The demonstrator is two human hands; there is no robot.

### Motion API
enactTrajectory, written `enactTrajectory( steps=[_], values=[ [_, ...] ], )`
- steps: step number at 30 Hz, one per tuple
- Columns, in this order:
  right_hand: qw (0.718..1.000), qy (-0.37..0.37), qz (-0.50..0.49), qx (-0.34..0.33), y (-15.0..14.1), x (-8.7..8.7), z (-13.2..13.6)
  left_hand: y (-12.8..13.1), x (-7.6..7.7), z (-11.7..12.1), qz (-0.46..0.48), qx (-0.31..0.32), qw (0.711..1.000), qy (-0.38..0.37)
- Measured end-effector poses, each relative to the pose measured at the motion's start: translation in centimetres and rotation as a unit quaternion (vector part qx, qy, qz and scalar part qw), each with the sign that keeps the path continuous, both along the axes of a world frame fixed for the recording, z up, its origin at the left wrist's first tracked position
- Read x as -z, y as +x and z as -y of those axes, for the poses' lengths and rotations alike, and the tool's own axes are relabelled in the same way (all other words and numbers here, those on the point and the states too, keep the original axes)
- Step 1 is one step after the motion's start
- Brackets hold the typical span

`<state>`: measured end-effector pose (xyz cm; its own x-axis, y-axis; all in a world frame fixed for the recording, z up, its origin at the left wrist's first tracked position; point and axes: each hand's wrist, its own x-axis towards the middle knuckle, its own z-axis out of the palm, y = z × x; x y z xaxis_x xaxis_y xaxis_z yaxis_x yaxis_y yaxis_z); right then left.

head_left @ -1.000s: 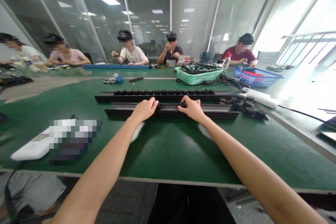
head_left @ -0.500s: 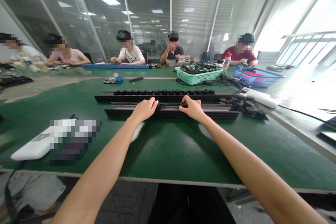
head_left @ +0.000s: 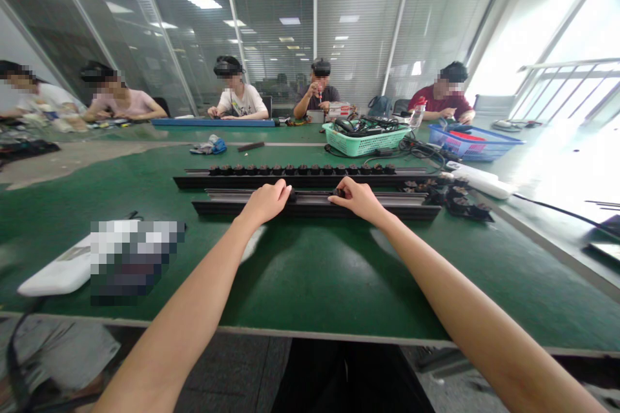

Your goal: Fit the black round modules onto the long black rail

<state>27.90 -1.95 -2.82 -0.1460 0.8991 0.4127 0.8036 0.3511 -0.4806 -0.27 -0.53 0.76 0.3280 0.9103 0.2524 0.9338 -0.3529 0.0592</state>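
A long black rail with a silvery channel (head_left: 310, 207) lies across the green table in front of me. At its left part, my left hand (head_left: 268, 201) is closed around a small black round piece (head_left: 292, 195), mostly covered by the fingers. Further right on the same rail, my right hand (head_left: 358, 199) pinches another small black piece (head_left: 339, 193) between thumb and fingers. Just behind lies a second black rail (head_left: 232, 182), parallel to the first, with a row of several black round pieces (head_left: 303, 170) along it.
Loose black pieces (head_left: 467, 203) are heaped at the rails' right end, near a white power bank (head_left: 479, 179). Farther back stand a green basket of cables (head_left: 371, 144) and a blue basket (head_left: 489, 148). A white device (head_left: 62, 271) lies at left. Several people sit opposite.
My right hand has shifted very slightly, its thumb now lying flatter along the rail. My left hand stays almost in place.
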Motion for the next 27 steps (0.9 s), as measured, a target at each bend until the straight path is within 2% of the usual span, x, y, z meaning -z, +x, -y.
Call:
enactTrajectory(
  steps=[5,17,27],
  values=[
    [1.0,0.004,-0.021,0.021,-0.3,0.8,0.0,-0.1,0.1,-0.1,0.001,0.003,1.0,0.0],
    [0.999,0.015,0.02,0.043,-0.6,1.0,0.2,-0.2,0.2,-0.2,0.012,0.007,1.0,-0.002],
    [0.992,0.014,0.101,0.074,-1.5,0.4,0.8,-0.1,0.1,-0.2,0.004,0.004,1.0,0.0]
  ],
)
